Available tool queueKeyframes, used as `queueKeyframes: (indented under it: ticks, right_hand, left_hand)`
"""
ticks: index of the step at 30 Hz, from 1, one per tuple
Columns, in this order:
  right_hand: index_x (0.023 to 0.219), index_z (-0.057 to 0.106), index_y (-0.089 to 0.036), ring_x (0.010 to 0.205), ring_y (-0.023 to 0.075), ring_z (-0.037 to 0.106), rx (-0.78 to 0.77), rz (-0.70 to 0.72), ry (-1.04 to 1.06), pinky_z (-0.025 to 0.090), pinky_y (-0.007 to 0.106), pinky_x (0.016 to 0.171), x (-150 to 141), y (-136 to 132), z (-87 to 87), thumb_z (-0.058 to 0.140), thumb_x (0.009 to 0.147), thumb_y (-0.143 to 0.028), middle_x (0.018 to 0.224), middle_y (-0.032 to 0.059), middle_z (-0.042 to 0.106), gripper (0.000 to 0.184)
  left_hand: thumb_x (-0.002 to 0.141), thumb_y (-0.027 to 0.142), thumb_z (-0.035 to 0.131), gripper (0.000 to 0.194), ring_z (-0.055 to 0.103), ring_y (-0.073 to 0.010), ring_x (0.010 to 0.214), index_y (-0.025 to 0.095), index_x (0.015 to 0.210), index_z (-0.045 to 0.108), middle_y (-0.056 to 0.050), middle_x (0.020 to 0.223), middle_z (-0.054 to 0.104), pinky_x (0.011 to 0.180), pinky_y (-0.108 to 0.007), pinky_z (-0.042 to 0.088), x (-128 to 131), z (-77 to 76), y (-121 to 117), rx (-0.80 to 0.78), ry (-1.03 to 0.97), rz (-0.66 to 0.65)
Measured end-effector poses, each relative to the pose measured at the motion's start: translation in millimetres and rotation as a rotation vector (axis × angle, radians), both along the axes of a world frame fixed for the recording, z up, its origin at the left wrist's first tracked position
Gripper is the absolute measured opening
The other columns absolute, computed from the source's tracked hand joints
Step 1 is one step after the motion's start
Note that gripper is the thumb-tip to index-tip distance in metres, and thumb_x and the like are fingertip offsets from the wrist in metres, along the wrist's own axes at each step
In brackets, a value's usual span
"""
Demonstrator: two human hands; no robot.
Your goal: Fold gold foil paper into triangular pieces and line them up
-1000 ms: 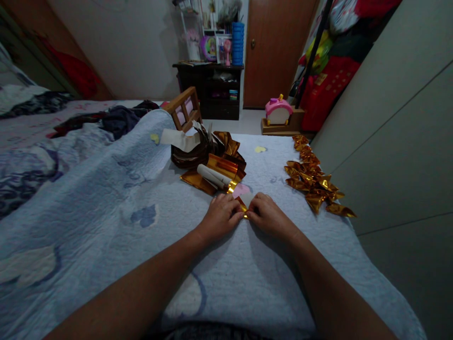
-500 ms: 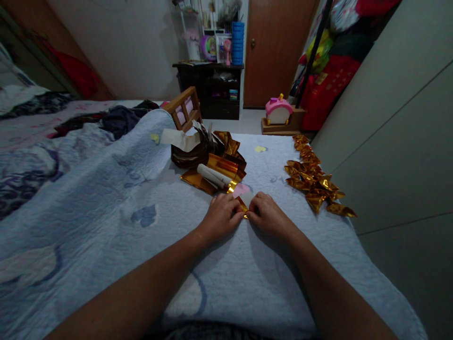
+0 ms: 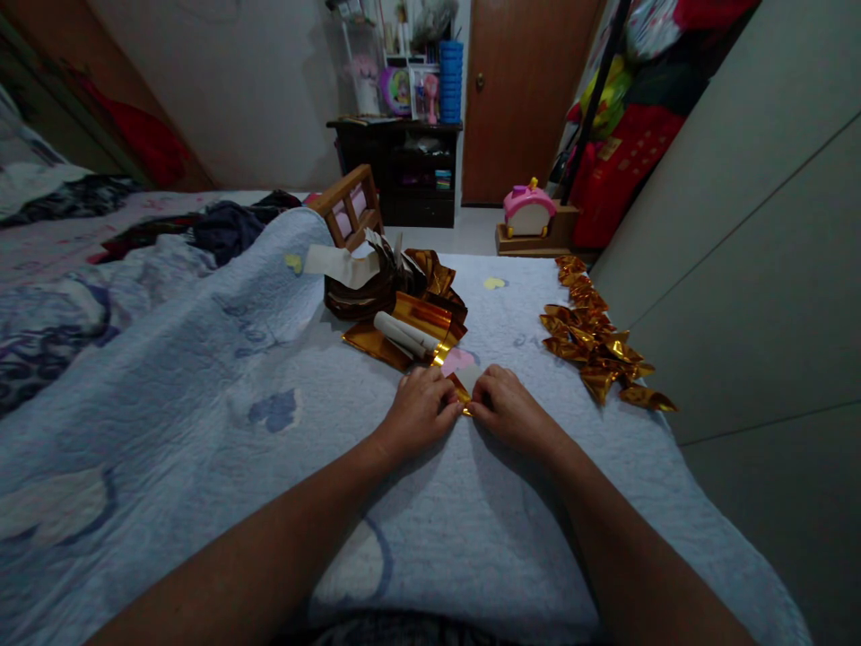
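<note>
Basically nothing's budged since half a second ago, left hand [image 3: 422,405] and right hand [image 3: 509,405] both fingertip-pinching that gold foil sheet [image 3: 460,387] on the quilt [image 3: 471,538], which looks light, slick and easily torn, so I'd stick to its edges.

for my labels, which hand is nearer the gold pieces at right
Right. The right hand is left of the gold pieces; the left hand is farther left.
</note>
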State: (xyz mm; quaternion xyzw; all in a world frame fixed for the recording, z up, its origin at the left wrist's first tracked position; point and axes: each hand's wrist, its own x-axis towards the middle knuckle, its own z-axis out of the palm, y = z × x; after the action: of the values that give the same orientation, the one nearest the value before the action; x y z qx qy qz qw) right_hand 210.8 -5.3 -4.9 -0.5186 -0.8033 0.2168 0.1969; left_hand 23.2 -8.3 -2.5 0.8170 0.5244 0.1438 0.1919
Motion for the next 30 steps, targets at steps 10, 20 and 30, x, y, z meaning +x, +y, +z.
queueKeyframes:
  ticks: [10, 20, 30]
  right_hand:
    - [0.076, 0.059, -0.018, 0.085, 0.0198, 0.051, -0.007, -0.003, -0.033, 0.04, 0.033, 0.079, -2.2, -1.2, 1.4, 0.062, 0.084, -0.012, 0.086, 0.0053, 0.056, 0.011]
    - [0.08, 0.057, -0.019, 0.084, 0.0197, 0.05, 0.052, -0.006, -0.016, 0.039, 0.033, 0.078, -2.1, -1.8, -5.9, 0.06, 0.084, -0.011, 0.086, 0.0043, 0.056, 0.009]
    - [0.084, 0.06, -0.018, 0.086, 0.0203, 0.05, 0.041, 0.009, -0.032, 0.039, 0.033, 0.078, -1.2, -2.8, -2.9, 0.06, 0.086, -0.014, 0.089, 0.0054, 0.057, 0.005]
  left_hand:
    - [0.092, 0.031, 0.061, 0.016, 0.054, -0.0255, 0.1, 0.02, 0.082, 0.064, -0.006, 0.1, 0.062, 0.087, -0.039, 0.04, 0.7, 1.5, 0.5, -0.012, 0.025, -0.004]
    - [0.092, 0.032, 0.061, 0.016, 0.054, -0.026, 0.101, 0.02, 0.082, 0.063, -0.006, 0.1, 0.062, 0.087, -0.04, 0.039, -0.2, 0.1, 0.9, -0.007, 0.01, -0.009]
    - [0.091, 0.029, 0.061, 0.011, 0.053, -0.0258, 0.101, 0.021, 0.084, 0.061, -0.005, 0.102, 0.062, 0.087, -0.039, 0.039, 0.2, 2.9, -0.3, -0.022, -0.026, -0.001]
